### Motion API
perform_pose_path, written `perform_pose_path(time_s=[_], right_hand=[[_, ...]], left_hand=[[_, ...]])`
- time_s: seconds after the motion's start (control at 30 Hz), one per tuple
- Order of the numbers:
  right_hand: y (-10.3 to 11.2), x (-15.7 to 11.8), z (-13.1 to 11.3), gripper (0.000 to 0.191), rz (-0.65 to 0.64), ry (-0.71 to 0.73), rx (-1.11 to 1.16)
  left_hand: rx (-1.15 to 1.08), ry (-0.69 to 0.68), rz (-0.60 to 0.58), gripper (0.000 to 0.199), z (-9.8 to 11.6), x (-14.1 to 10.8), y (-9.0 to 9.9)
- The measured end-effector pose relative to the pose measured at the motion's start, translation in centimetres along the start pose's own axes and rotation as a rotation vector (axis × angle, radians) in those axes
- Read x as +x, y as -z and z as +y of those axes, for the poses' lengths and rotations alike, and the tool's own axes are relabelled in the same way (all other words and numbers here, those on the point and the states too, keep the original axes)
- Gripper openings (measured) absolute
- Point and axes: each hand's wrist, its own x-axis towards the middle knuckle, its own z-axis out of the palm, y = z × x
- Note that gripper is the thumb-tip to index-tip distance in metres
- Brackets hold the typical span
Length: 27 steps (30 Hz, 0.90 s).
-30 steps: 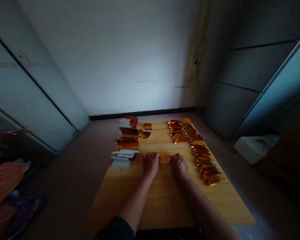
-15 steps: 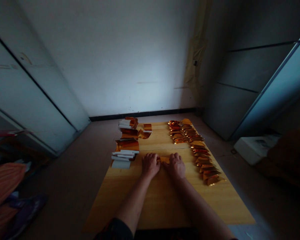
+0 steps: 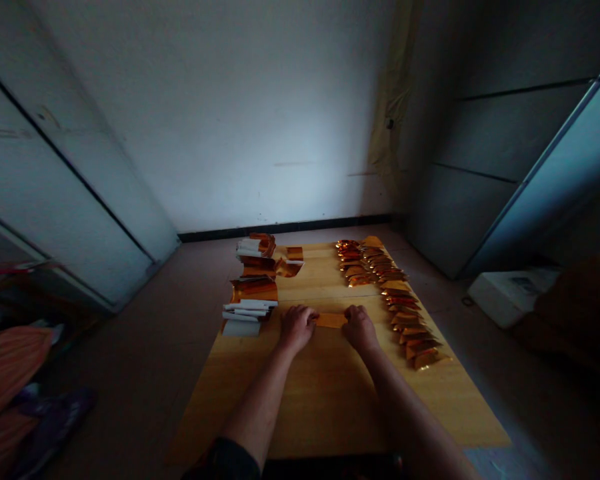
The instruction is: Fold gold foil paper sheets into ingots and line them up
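Note:
A flat gold foil strip (image 3: 331, 321) lies on a pale wooden board (image 3: 325, 407), between my two hands. My left hand (image 3: 296, 329) has its fingertips at the strip's left end, and my right hand (image 3: 360, 329) grips near its right end. Both hands rest on the board. To the left stand stacks of white paper and gold foil sheets (image 3: 250, 300). Rows of folded gold foil pieces (image 3: 395, 297) curve along the board's right side, close to my right hand.
The board lies low, with a brown floor around it and a white wall behind. A white box (image 3: 510, 297) sits on the floor at right. Orange cloth (image 3: 5, 373) and a purple shoe (image 3: 55, 420) lie at lower left.
My hands have moved apart toward the strip's ends. More of the gold strip now shows between them, and it lies flatter. The stacks and rows have not moved.

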Motion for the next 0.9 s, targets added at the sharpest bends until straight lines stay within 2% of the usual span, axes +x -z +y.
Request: perform_pose_path(time_s=[0.2,0.53,0.9], right_hand=[[0.0,0.2,0.4,0.035,-0.014,0.039,0.019],[-0.2,-0.1,0.6,0.022,0.06,0.082,0.089],[0.5,-0.9,0.5,0.017,0.024,0.11,0.115]], left_hand=[[-0.03,-0.027,0.02,0.024,-0.6,0.0,-0.4],[-0.019,-0.067,0.116,0.033,-0.4,-0.9,-0.7],[-0.068,-0.167,0.162,0.015,-0.5,-1.2,-0.6]])
